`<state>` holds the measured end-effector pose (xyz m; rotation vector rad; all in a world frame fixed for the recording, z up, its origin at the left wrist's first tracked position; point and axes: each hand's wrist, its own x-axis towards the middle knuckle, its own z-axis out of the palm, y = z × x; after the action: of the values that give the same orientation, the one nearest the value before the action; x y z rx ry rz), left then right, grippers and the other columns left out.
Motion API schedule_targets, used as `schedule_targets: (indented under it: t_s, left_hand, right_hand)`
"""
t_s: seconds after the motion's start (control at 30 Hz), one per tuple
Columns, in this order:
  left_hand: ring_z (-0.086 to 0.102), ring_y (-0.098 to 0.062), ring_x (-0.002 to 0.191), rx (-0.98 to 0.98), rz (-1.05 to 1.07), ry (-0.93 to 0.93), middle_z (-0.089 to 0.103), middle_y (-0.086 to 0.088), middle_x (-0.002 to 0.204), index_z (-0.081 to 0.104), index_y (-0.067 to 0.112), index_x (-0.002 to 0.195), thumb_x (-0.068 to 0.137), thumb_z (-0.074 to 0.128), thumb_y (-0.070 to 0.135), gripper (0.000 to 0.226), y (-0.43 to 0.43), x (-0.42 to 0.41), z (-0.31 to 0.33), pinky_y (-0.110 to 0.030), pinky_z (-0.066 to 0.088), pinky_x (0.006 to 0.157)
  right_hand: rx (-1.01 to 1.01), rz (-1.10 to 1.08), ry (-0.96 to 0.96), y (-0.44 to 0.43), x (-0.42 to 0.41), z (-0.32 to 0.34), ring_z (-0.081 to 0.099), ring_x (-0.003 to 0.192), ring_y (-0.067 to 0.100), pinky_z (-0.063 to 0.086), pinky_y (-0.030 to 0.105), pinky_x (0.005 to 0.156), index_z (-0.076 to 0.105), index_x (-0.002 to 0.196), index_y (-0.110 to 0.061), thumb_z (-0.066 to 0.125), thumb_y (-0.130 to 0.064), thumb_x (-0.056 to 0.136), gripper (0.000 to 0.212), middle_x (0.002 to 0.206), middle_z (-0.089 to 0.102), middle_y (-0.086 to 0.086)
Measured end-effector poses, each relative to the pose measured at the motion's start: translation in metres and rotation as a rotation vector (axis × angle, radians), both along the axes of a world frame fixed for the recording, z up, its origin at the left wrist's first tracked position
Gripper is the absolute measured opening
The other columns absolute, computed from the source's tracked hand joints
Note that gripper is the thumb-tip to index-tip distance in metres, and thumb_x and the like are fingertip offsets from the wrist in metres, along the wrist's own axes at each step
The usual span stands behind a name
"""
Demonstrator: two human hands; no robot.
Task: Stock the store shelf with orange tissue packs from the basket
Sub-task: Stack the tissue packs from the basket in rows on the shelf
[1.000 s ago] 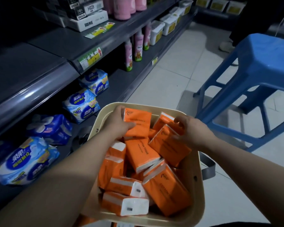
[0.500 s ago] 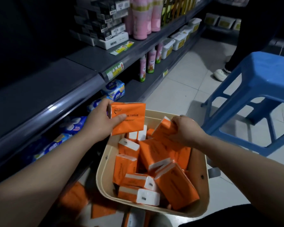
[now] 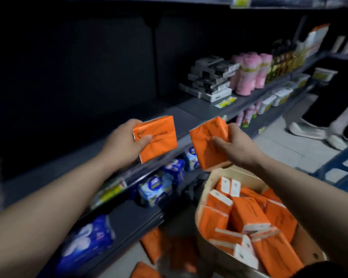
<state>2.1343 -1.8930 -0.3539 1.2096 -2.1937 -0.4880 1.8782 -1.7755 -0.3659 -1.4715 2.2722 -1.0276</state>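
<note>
Your left hand [image 3: 123, 145] and right hand [image 3: 236, 146] each grip a flat orange plastic-wrapped tissue pack [image 3: 156, 138] [image 3: 206, 144] above the beige basket [image 3: 204, 184]; next, I think, set both on the dark grey metal shelf [image 3: 185, 121].

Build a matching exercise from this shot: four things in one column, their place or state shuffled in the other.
1 left hand
2 basket
3 pink bottles
4 blue packs

A on the lower shelf
B full of orange tissue packs
C beside black boxes
D grips one orange pack

Pairs: 1-D, 2-B, 3-C, 4-A.
</note>
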Motion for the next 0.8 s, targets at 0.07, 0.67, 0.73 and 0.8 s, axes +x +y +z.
schedule_targets:
  t_s: [0.07,0.67,0.73,0.8]
  left_hand:
    - [0.059,-0.020,0.095,-0.031,0.070,0.005,0.064,-0.003,0.106,0.057,0.018,0.118,0.088,0.060,0.038,0.036,-0.006,0.033,0.013,-0.024,0.036,0.073]
    - [0.055,-0.034,0.110,0.033,0.446,-0.231,0.060,-0.020,0.117,0.060,0.002,0.115,0.084,0.066,0.010,0.032,-0.113,0.238,0.042,-0.033,0.042,0.091]
    - [0.055,-0.034,0.111,0.041,0.474,-0.234,0.061,-0.020,0.118,0.061,0.003,0.115,0.086,0.064,0.011,0.031,-0.126,0.242,0.036,-0.034,0.042,0.092]
    - [0.056,-0.034,0.110,0.045,0.500,-0.243,0.062,-0.020,0.117,0.062,0.002,0.114,0.086,0.064,0.012,0.029,-0.135,0.247,0.033,-0.035,0.042,0.092]
  right_hand:
    - [-0.047,0.002,-0.097,-0.016,0.027,0.010,0.059,0.085,0.021,0.046,0.033,0.071,0.045,0.103,-0.017,0.064,-0.039,0.083,0.035,0.095,0.060,0.003]
    - [-0.037,0.430,-0.037,-0.155,0.226,0.033,0.055,0.075,0.006,0.043,0.023,0.056,0.038,0.112,-0.020,0.066,-0.023,0.076,0.046,0.086,0.053,-0.009]
    - [-0.028,0.444,-0.005,-0.166,0.234,0.030,0.058,0.079,0.014,0.050,0.033,0.065,0.037,0.116,-0.017,0.066,-0.022,0.077,0.048,0.091,0.055,-0.003]
    - [-0.019,0.464,-0.002,-0.178,0.241,0.027,0.059,0.088,0.021,0.053,0.042,0.076,0.038,0.120,-0.014,0.066,-0.020,0.078,0.051,0.101,0.057,0.003]
